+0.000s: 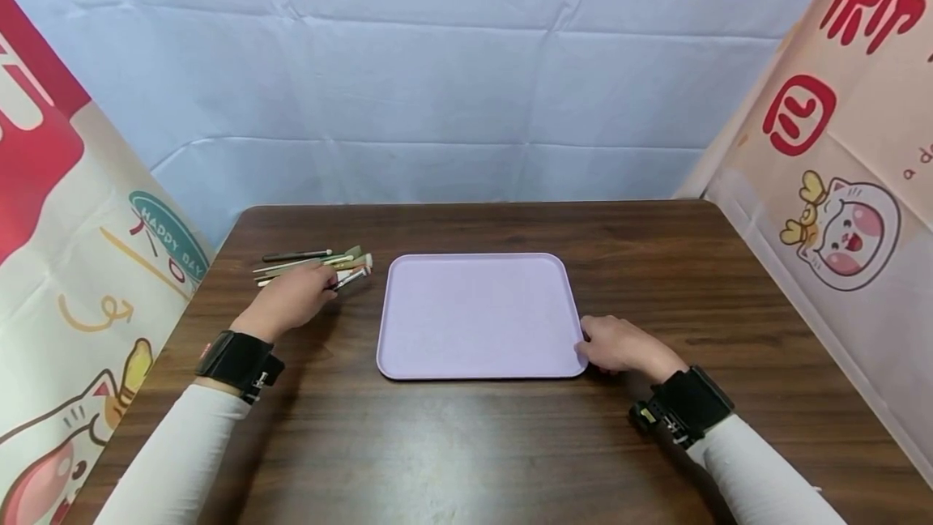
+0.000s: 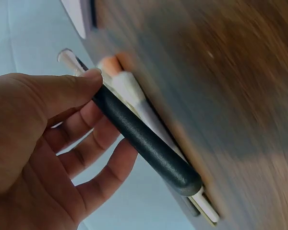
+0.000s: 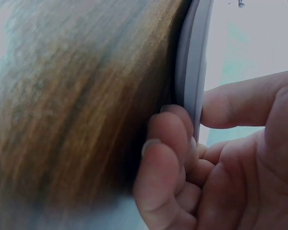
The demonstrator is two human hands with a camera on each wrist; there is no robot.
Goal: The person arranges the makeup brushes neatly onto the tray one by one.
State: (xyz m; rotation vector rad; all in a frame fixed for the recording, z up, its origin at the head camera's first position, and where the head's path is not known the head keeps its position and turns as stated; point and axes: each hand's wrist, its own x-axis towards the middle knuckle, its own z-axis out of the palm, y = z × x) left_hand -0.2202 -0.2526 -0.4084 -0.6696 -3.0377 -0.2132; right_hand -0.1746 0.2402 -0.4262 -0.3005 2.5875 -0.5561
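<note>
Between the thumb and fingers of my left hand (image 1: 295, 296) is a makeup brush (image 2: 146, 139) with a thick dark handle and a pale tip. Its ferrule and bristles (image 1: 353, 277) stick out past the fingertips in the head view. Several other makeup brushes (image 1: 291, 258) lie in a bunch on the table just beyond that hand, partly hidden by it. A lilac rectangular tray (image 1: 481, 314) lies flat in the middle. My right hand (image 1: 623, 344) grips the tray's right edge near its front corner, thumb on top and fingers curled under the rim.
The dark wood table (image 1: 452, 444) runs to a far edge before a pale blue cloth backdrop (image 1: 423, 87). Printed cloths (image 1: 824, 177) hang at both sides. Each wrist wears a black strap with a camera (image 1: 236, 364).
</note>
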